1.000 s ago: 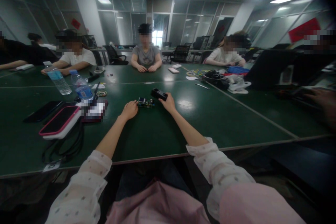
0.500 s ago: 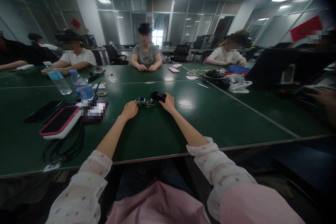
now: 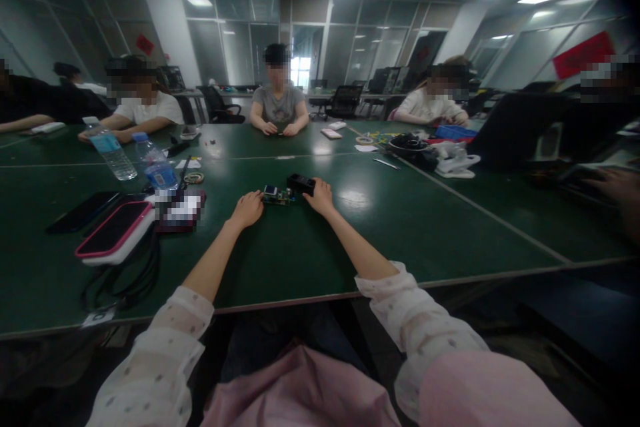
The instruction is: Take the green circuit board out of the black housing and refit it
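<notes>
A small green circuit board (image 3: 284, 197) with a little screen lies on the green table in front of me. My left hand (image 3: 249, 209) rests at its left end, the fingers bent and close together at the board's edge. Behind the board and to its right is a black box-shaped part (image 3: 301, 183). My right hand (image 3: 320, 197) is closed around the right end of this black part, thumb in front and fingers behind.
Two plastic bottles (image 3: 159, 170), a pink-edged phone (image 3: 116, 229), a dark phone (image 3: 84, 212) and black cables are on the left. A pen (image 3: 386, 163), a white plastic bag (image 3: 456, 165) and a blue tray (image 3: 454, 132) lie to the right. Several people sit around the table (image 3: 400, 227).
</notes>
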{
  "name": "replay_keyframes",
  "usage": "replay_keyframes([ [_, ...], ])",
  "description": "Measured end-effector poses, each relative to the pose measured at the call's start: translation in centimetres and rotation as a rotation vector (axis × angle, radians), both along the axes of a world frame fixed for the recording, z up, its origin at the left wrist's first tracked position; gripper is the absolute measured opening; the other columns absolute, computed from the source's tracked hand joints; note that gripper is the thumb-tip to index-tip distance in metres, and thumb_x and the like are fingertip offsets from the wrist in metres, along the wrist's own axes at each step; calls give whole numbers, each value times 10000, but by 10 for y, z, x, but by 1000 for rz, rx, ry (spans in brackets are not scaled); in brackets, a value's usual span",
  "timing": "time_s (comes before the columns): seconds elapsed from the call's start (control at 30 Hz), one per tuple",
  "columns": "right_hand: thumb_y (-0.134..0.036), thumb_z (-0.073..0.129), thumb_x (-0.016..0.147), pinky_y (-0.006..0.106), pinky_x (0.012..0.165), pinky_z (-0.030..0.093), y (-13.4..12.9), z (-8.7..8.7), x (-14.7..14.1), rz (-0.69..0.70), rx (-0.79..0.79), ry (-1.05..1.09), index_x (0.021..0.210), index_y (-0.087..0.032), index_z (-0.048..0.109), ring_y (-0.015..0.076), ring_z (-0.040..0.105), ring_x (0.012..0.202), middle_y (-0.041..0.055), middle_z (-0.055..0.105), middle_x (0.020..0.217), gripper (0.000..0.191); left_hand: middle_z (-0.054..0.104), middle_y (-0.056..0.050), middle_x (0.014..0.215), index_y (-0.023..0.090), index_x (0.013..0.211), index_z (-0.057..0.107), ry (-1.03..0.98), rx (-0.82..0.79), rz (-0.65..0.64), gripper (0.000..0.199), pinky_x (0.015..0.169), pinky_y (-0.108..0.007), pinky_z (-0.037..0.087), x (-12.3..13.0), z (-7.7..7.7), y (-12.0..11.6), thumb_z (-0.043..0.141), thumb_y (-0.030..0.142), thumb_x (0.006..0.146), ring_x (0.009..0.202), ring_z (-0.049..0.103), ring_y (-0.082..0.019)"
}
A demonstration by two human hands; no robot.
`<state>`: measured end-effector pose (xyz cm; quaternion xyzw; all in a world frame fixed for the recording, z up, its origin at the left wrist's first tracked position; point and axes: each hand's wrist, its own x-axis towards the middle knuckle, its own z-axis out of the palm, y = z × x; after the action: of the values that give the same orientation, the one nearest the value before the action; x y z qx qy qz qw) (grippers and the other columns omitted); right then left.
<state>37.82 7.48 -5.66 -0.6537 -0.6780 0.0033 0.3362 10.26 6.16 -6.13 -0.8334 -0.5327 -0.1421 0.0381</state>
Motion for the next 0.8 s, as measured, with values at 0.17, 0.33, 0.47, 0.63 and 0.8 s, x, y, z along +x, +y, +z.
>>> replay_keyframes([
  [0.17,-295,659,763,486,900,431,-1,1,-1,2,12,9,1260,-137,430,339,488,1089,187,542,1175,569,436,-97,1462,158,1349,488,1,-1,5,437,1113,-441,302,1,2,-1,301,252,966,1352,380,-252],
  [0.33,-312,670,763,482,905,424,-2,1,-2,-7,3,-3,1266,-135,433,343,484,1090,192,536,1167,583,436,-104,1459,149,1340,490,6,4,2,432,1115,-437,302,1,0,1,310,246,959,1345,390,-242],
  [0.47,-335,676,764,481,908,425,-1,0,-3,-5,10,-8,1279,-140,425,342,481,1097,190,527,1175,604,435,-111,1458,134,1336,491,9,7,-5,436,1114,-433,304,1,0,1,301,251,963,1343,391,-246],
  [0.63,-349,675,765,484,901,430,0,-2,-2,4,16,-3,1273,-148,432,341,486,1090,183,529,1161,598,430,-100,1464,155,1344,484,12,0,-2,434,1113,-449,303,0,0,1,299,260,966,1350,383,-249],
  [0.8,-370,658,780,488,890,436,1,-3,-2,10,24,-11,1276,-144,437,345,485,1092,187,529,1164,589,426,-103,1467,149,1347,483,10,-7,0,439,1115,-447,299,0,-2,3,296,264,966,1354,376,-251],
])
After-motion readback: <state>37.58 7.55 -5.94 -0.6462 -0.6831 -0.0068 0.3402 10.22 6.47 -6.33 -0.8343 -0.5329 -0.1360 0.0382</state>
